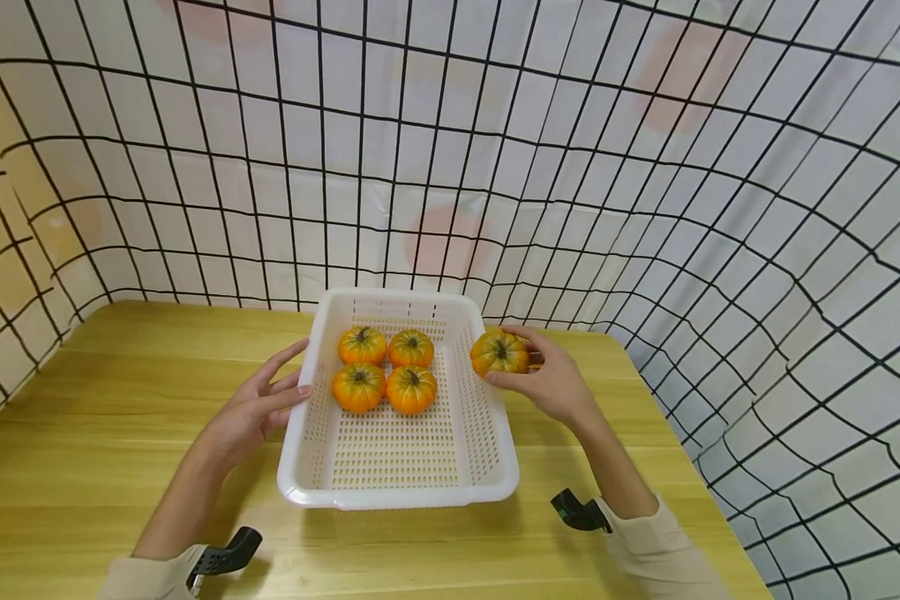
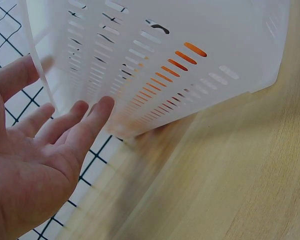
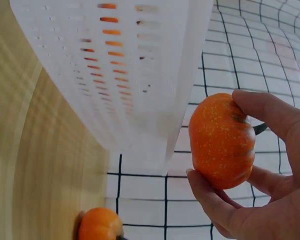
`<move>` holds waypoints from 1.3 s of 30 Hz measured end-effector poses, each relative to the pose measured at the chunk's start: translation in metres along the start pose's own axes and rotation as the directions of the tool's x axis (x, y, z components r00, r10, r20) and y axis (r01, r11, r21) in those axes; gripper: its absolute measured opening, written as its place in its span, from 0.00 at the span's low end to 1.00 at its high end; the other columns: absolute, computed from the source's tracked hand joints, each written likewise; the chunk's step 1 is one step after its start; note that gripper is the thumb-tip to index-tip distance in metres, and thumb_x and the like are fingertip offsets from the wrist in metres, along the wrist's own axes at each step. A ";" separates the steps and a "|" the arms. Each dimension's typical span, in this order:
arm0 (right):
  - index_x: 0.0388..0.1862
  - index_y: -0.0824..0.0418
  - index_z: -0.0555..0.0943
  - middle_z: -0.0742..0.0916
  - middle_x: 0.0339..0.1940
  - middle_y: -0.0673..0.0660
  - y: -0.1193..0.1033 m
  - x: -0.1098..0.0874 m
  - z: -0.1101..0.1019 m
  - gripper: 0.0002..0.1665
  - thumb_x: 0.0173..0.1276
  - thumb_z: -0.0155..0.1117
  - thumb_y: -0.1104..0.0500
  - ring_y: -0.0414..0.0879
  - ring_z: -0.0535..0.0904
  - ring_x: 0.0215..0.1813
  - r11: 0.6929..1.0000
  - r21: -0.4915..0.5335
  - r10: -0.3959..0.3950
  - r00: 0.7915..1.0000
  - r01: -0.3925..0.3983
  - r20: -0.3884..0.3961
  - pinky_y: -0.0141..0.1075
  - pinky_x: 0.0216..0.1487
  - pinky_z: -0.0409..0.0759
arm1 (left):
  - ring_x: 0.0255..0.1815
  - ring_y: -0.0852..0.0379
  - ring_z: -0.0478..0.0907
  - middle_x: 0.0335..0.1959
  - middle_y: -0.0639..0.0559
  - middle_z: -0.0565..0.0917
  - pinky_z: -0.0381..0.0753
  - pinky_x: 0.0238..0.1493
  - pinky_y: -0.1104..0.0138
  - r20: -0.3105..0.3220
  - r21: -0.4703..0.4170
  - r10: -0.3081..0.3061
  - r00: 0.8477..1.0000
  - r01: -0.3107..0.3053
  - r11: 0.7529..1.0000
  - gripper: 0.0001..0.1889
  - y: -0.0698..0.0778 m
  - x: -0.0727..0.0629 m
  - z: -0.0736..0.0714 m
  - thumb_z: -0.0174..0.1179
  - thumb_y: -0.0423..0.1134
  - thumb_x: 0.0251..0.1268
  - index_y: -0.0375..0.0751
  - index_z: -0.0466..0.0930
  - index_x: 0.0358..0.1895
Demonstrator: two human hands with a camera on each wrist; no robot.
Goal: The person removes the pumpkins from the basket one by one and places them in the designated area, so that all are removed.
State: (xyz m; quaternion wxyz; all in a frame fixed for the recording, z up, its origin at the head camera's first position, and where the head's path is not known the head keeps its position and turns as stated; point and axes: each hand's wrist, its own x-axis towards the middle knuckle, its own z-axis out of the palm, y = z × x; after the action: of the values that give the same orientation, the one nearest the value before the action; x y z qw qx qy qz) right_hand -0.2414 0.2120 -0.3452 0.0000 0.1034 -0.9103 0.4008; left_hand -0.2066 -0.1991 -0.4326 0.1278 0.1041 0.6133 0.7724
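A white perforated plastic basket (image 1: 393, 497) stands on the wooden table, with several small orange pumpkins (image 1: 359, 387) grouped in its far part. On its left side, my left hand (image 1: 251, 412) holds the rim. The thumb laps over the edge, while the other fingers lie against the outer wall (image 2: 140, 55). My right hand (image 1: 547, 379) grips another pumpkin (image 3: 222, 141) between thumb and fingers, raised just outside the basket's right rim. Below it, a further pumpkin (image 3: 99, 226) sits on the table, mostly hidden by the right hand in the head view.
Black wire grid (image 1: 390, 150) encloses the back and sides, with pale cloth behind it. The wooden table (image 1: 120, 400) extends left, right and in front of the basket. Black wrist cameras (image 1: 228, 552) are strapped to both forearms.
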 end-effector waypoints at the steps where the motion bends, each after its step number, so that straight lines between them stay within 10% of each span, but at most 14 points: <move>1: 0.74 0.45 0.70 0.78 0.65 0.62 0.002 0.000 -0.001 0.47 0.57 0.79 0.42 0.57 0.78 0.59 1.000 0.005 0.005 1.000 -0.005 -0.010 0.47 0.54 0.83 | 0.59 0.51 0.84 0.76 0.45 0.67 0.86 0.55 0.58 -0.001 0.000 0.000 1.000 0.000 1.000 0.39 0.000 0.000 0.000 0.55 0.34 0.77 0.56 0.46 0.83; 13: 0.75 0.44 0.70 0.76 0.68 0.61 0.035 0.000 -0.010 0.47 0.58 0.79 0.42 0.59 0.76 0.62 0.997 0.021 0.077 0.980 -0.075 -0.184 0.52 0.59 0.79 | 0.59 0.51 0.84 0.74 0.49 0.70 0.86 0.55 0.58 -0.003 0.004 0.002 1.000 -0.002 1.000 0.39 0.001 0.000 0.000 0.55 0.34 0.76 0.56 0.46 0.83; 28: 0.75 0.54 0.71 0.77 0.62 0.67 0.080 0.011 -0.010 0.47 0.60 0.77 0.43 0.57 0.79 0.52 0.994 0.042 0.107 0.899 -0.098 -0.425 0.36 0.46 0.79 | 0.60 0.53 0.83 0.76 0.47 0.67 0.86 0.56 0.58 -0.003 0.028 0.006 1.000 -0.006 1.000 0.39 0.001 -0.001 0.000 0.55 0.35 0.77 0.57 0.45 0.83; 39: 0.77 0.57 0.68 0.74 0.69 0.70 0.105 0.021 -0.011 0.47 0.63 0.76 0.47 0.64 0.76 0.64 0.994 0.055 0.111 0.861 -0.097 -0.496 0.58 0.61 0.79 | 0.60 0.52 0.83 0.78 0.42 0.64 0.86 0.55 0.58 0.003 0.024 0.009 1.000 -0.009 1.000 0.39 0.001 -0.001 0.000 0.55 0.34 0.77 0.56 0.45 0.83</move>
State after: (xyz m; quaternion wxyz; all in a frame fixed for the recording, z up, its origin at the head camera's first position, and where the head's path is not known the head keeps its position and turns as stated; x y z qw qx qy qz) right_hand -0.2827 0.2844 -0.4126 0.2117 -0.0529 -0.8781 0.4258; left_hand -0.2058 -0.1993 -0.4316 0.1241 0.1097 0.6219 0.7654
